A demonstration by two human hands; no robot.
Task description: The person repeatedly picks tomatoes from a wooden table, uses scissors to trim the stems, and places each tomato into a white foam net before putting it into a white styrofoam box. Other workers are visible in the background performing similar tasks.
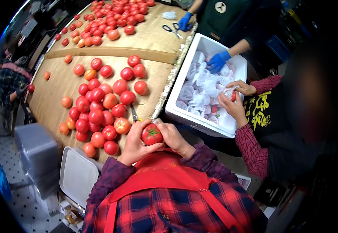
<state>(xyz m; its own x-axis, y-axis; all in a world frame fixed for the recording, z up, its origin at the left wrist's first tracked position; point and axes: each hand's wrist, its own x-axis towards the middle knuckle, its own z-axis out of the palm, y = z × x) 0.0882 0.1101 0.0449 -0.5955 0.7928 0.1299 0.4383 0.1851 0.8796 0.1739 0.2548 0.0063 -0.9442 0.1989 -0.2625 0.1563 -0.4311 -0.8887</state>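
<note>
A red tomato sits between my two hands, close to my apron, its green leafy top facing up. My left hand is closed round its left side, with the thumb along the lower edge. Against its right side my right hand is curled, fingers bent and thumb near the top. Just beyond my left hand, scissors or clippers with a yellow grip lie on the table, partly hidden by my fingers. A pile of loose tomatoes spreads over the wooden table to the left.
A wooden strip divides the table; more tomatoes lie beyond it. At right stands a white foam box of net-sleeved tomatoes. A blue-gloved hand and another person's bare hands work there. Scissors lie far off.
</note>
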